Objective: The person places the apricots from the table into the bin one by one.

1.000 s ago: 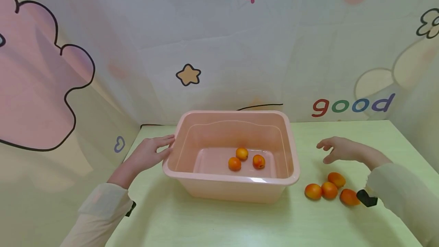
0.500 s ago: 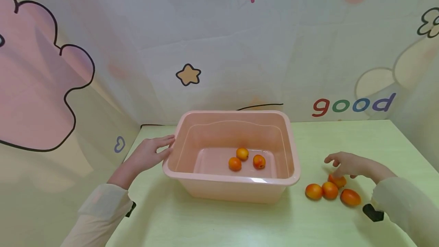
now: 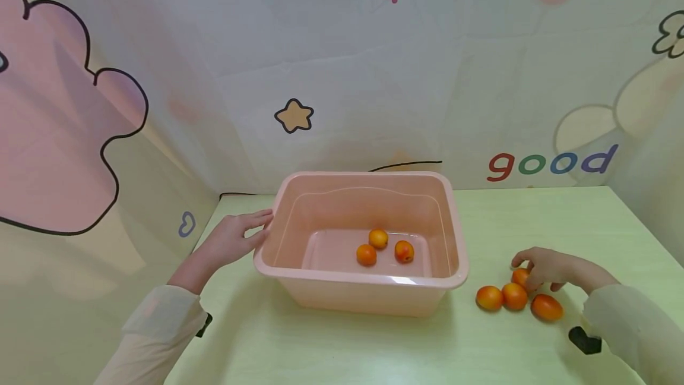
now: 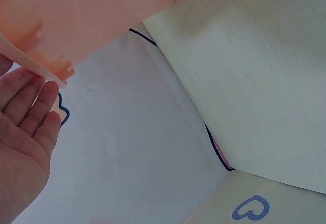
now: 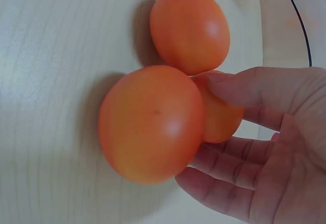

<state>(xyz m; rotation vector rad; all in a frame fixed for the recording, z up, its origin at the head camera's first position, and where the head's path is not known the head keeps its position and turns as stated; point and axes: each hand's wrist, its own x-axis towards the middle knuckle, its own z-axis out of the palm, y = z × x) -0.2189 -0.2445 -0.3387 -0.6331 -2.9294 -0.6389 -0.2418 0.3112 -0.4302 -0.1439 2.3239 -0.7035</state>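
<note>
A pink plastic tub [image 3: 369, 296] stands on the table, with three orange-red oval fruits [image 3: 404, 251] on its floor. At the tub's left rim, my left hand [image 3: 232, 242] touches it with mostly straight fingers; the left wrist view shows those fingers [image 4: 41, 107] against the rim's underside. To the right of the tub lies a small cluster of similar fruits. My right hand [image 3: 553, 269] pinches the rearmost fruit [image 5: 224, 114] between thumb and fingers, partly hiding it. Nearest the right wrist camera is another fruit [image 5: 150, 124], with one more [image 5: 191, 30] beyond it.
Pale green tabletop [image 3: 320, 349] spreads around the tub. Behind it hangs a printed cloth [image 3: 342, 76] with a star and the word "good". The cloth also closes off the left side.
My right hand has come down and slightly right from above the cluster, and its fingers have closed round the rearmost fruit. The left hand and the tub have stayed in place.
</note>
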